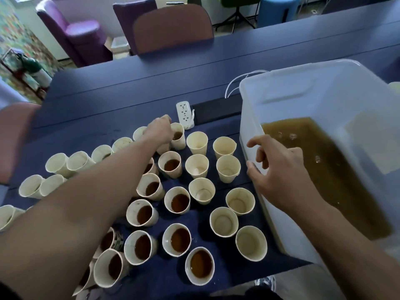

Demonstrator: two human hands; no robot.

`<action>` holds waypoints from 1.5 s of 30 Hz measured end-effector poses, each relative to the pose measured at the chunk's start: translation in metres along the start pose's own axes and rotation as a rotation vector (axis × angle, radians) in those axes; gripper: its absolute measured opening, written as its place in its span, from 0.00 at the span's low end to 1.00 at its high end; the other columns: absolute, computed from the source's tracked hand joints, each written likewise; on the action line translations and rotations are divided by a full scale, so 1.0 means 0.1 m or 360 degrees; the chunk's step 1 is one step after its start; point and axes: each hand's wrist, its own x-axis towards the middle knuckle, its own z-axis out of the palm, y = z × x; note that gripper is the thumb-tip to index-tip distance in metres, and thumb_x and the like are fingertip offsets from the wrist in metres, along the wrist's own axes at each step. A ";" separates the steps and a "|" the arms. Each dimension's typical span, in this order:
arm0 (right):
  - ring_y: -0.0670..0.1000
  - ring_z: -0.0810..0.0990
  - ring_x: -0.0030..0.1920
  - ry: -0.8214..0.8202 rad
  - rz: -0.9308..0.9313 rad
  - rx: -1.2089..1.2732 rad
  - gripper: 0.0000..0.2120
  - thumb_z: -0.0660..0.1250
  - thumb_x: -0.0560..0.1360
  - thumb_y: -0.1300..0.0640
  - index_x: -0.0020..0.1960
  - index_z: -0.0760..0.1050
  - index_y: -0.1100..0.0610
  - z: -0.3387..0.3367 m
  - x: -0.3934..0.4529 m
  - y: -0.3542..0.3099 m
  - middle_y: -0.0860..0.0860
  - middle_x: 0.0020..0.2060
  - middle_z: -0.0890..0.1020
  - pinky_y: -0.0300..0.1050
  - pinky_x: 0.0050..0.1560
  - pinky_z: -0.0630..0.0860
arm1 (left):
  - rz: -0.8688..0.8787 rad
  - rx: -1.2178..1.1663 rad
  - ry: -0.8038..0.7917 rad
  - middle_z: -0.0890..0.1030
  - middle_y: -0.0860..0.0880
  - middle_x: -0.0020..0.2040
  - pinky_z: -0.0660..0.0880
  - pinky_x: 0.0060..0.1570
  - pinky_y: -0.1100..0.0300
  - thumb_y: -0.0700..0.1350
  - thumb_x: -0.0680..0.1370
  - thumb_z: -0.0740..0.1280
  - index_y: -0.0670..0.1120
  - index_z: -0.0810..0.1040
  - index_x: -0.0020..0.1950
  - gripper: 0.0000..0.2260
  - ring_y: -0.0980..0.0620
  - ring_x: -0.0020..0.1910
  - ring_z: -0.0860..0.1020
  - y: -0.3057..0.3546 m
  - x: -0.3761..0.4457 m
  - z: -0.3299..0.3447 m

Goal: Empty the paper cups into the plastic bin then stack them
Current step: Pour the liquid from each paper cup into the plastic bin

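Note:
Several cream paper cups stand on the dark blue table [134,87]. Some hold brown liquid, like one cup [172,165] in the middle; others are empty, like one cup [228,168] near the bin. My left hand [159,129] reaches to the far row and grips a cup with brown liquid [178,136]. My right hand [279,172] hangs over the near wall of the white plastic bin [303,94], fingers loosely curled and holding nothing. The bin holds murky brown liquid [324,169].
A white power strip [184,112] and a black flat object [216,111] lie behind the cups, with a white cable [232,84] looping beside the bin. Chairs stand at the table's far side and left. The near table edge runs just below the closest cups.

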 end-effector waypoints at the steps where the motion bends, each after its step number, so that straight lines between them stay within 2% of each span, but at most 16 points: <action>1: 0.44 0.73 0.37 -0.0004 -0.0013 -0.0034 0.15 0.70 0.77 0.55 0.61 0.71 0.48 0.01 0.00 -0.01 0.42 0.36 0.71 0.48 0.54 0.64 | -0.0016 0.0064 -0.0056 0.79 0.43 0.62 0.78 0.54 0.48 0.42 0.81 0.64 0.45 0.72 0.70 0.16 0.43 0.57 0.78 -0.01 0.06 0.02; 2: 0.44 0.73 0.36 -0.0011 -0.0020 -0.0053 0.15 0.70 0.76 0.54 0.60 0.71 0.48 0.02 0.00 -0.01 0.41 0.36 0.70 0.49 0.55 0.65 | -0.0028 0.0122 -0.0116 0.80 0.43 0.60 0.78 0.53 0.47 0.41 0.81 0.63 0.44 0.72 0.68 0.15 0.43 0.55 0.78 -0.04 0.12 0.05; 5: 0.45 0.73 0.36 -0.0010 -0.0021 -0.0066 0.15 0.70 0.76 0.55 0.60 0.71 0.47 0.02 0.00 -0.01 0.40 0.37 0.70 0.49 0.54 0.66 | -0.0043 0.0174 -0.0187 0.81 0.43 0.48 0.75 0.40 0.50 0.38 0.80 0.64 0.41 0.76 0.58 0.08 0.44 0.45 0.79 -0.07 0.28 0.12; 9: 0.45 0.72 0.36 -0.0010 -0.0015 -0.0063 0.15 0.71 0.75 0.56 0.59 0.71 0.49 0.03 0.01 0.01 0.41 0.38 0.71 0.49 0.52 0.64 | -0.0078 0.0175 -0.0140 0.81 0.44 0.45 0.72 0.35 0.53 0.40 0.79 0.67 0.43 0.77 0.50 0.02 0.46 0.39 0.78 -0.08 0.41 0.17; 12: 0.45 0.73 0.36 -0.0020 -0.0011 -0.0074 0.15 0.72 0.75 0.56 0.58 0.71 0.48 0.04 0.00 0.02 0.40 0.39 0.71 0.51 0.51 0.66 | -0.0118 0.0107 -0.0087 0.82 0.44 0.43 0.76 0.36 0.53 0.41 0.79 0.68 0.43 0.79 0.50 0.02 0.45 0.40 0.80 -0.08 0.45 0.24; 14: 0.45 0.73 0.36 -0.0022 -0.0008 -0.0077 0.15 0.71 0.75 0.55 0.59 0.71 0.48 0.04 0.01 0.02 0.40 0.39 0.71 0.51 0.50 0.66 | -0.0162 0.0066 -0.0007 0.82 0.44 0.45 0.75 0.36 0.53 0.41 0.79 0.68 0.43 0.80 0.51 0.03 0.45 0.41 0.80 -0.07 0.45 0.26; 17: 0.46 0.74 0.36 -0.0031 0.0000 -0.0086 0.15 0.71 0.75 0.55 0.59 0.71 0.47 0.04 0.01 0.02 0.41 0.39 0.71 0.51 0.51 0.65 | -0.0213 -0.0007 0.0062 0.83 0.44 0.48 0.80 0.42 0.51 0.42 0.79 0.68 0.44 0.81 0.53 0.05 0.43 0.44 0.81 -0.05 0.44 0.26; 24: 0.46 0.74 0.38 -0.0042 0.0032 -0.0108 0.15 0.71 0.76 0.54 0.59 0.70 0.47 0.03 0.00 0.02 0.41 0.38 0.72 0.48 0.55 0.60 | -0.0222 -0.0110 0.0107 0.83 0.44 0.48 0.81 0.45 0.50 0.43 0.77 0.70 0.43 0.81 0.52 0.06 0.43 0.44 0.81 0.02 0.34 0.09; 30: 0.46 0.74 0.38 -0.0035 0.0031 -0.0162 0.15 0.70 0.76 0.54 0.60 0.70 0.46 0.06 0.00 0.02 0.41 0.37 0.72 0.49 0.56 0.61 | -0.0201 -0.0187 0.0205 0.84 0.44 0.47 0.81 0.42 0.52 0.45 0.76 0.72 0.43 0.83 0.50 0.06 0.45 0.43 0.82 0.06 0.18 -0.23; 32: 0.46 0.74 0.38 -0.0042 0.0021 -0.0181 0.14 0.70 0.77 0.54 0.60 0.70 0.47 0.06 0.00 0.02 0.42 0.38 0.73 0.49 0.56 0.61 | -0.0194 -0.0202 0.0241 0.84 0.44 0.47 0.81 0.44 0.51 0.46 0.75 0.73 0.44 0.83 0.50 0.07 0.44 0.45 0.82 0.09 0.11 -0.39; 38: 0.46 0.75 0.41 -0.0100 -0.0006 -0.0235 0.13 0.67 0.79 0.51 0.61 0.70 0.46 0.01 0.00 -0.01 0.43 0.41 0.75 0.46 0.55 0.56 | -0.0048 -0.0201 0.0241 0.86 0.46 0.44 0.80 0.45 0.53 0.46 0.73 0.73 0.45 0.86 0.45 0.06 0.45 0.46 0.83 0.27 -0.29 -0.97; 41: 0.45 0.76 0.47 -0.0163 -0.0008 -0.0180 0.17 0.68 0.78 0.46 0.64 0.68 0.44 -0.02 0.02 -0.07 0.42 0.46 0.76 0.49 0.60 0.60 | 0.0071 -0.0218 0.0188 0.86 0.45 0.42 0.80 0.45 0.53 0.44 0.73 0.71 0.47 0.86 0.40 0.05 0.46 0.41 0.82 0.42 -0.60 -1.27; 43: 0.44 0.75 0.51 -0.0212 -0.0046 -0.0073 0.24 0.70 0.75 0.42 0.67 0.67 0.43 -0.04 0.05 -0.11 0.41 0.51 0.76 0.51 0.64 0.64 | 0.0184 -0.0275 0.0130 0.86 0.44 0.40 0.78 0.42 0.55 0.43 0.74 0.70 0.47 0.86 0.38 0.07 0.49 0.34 0.78 0.54 -0.83 -1.43; 45: 0.43 0.74 0.56 -0.0274 -0.0032 0.0114 0.33 0.73 0.72 0.39 0.72 0.64 0.43 -0.07 0.08 -0.18 0.41 0.56 0.75 0.47 0.63 0.68 | 0.0301 -0.0322 0.0092 0.85 0.45 0.38 0.75 0.37 0.58 0.43 0.74 0.69 0.45 0.87 0.40 0.07 0.52 0.31 0.75 0.68 -1.08 -1.53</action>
